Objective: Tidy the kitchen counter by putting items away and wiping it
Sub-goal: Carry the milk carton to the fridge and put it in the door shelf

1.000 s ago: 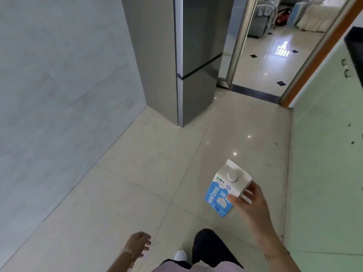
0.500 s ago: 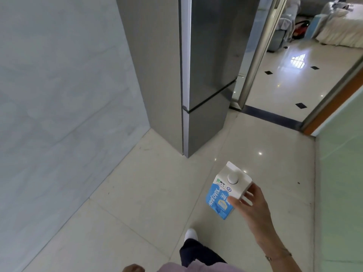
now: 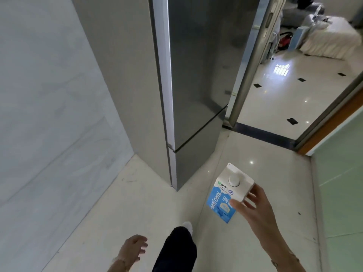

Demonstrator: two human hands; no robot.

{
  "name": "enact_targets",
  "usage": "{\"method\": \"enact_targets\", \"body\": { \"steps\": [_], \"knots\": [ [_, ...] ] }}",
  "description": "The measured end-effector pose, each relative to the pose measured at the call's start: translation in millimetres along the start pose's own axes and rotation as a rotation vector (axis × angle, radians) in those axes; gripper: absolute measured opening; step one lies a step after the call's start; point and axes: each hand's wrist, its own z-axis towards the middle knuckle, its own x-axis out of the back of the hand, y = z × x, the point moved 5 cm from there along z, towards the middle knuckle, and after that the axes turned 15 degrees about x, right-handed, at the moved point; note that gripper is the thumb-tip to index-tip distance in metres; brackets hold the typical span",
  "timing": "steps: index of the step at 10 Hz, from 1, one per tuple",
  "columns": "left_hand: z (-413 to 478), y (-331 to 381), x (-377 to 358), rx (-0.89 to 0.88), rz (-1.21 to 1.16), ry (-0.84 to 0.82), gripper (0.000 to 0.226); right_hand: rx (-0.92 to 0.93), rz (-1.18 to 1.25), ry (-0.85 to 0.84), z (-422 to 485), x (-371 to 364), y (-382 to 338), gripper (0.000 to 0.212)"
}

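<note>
Right hand (image 3: 255,211) pinches milk carton (image 3: 225,195) near its stiff top; probably full, heavy. Left hand (image 3: 131,250) relaxed, spread.

What the frame cuts off, covers or blurs

The refrigerator (image 3: 196,75) runs off the upper edge. The right hand (image 3: 255,211) covers the milk carton's (image 3: 222,201) right side, and the small print beside its cap is too fine to read. The bottom edge cuts the forearm behind the left hand (image 3: 131,250) and the dark trouser leg (image 3: 176,250), which hides most of a white foot (image 3: 187,225), sock or shoe unclear. Through the doorway, a red object (image 3: 284,39) is too blurred to name.
</note>
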Motion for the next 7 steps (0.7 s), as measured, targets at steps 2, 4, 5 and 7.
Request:
{"method": "enact_targets", "body": {
  "steps": [2,4,5,7],
  "knots": [
    [-168,101,128,-0.472,0.11,0.396,0.018,0.095,0.004,0.031,103,-9,-28,0.052],
    [-225,259,109,-0.905,0.111,0.502,0.07,0.167,0.022,0.033,181,-27,-43,0.05],
    [-221,285,107,-0.954,0.14,0.537,0.077,0.185,0.025,0.033,207,-34,-43,0.05],
    [-212,294,98,-0.977,0.05,0.652,0.078,0.184,0.036,0.017,235,-41,-41,0.054]
  ]
}}
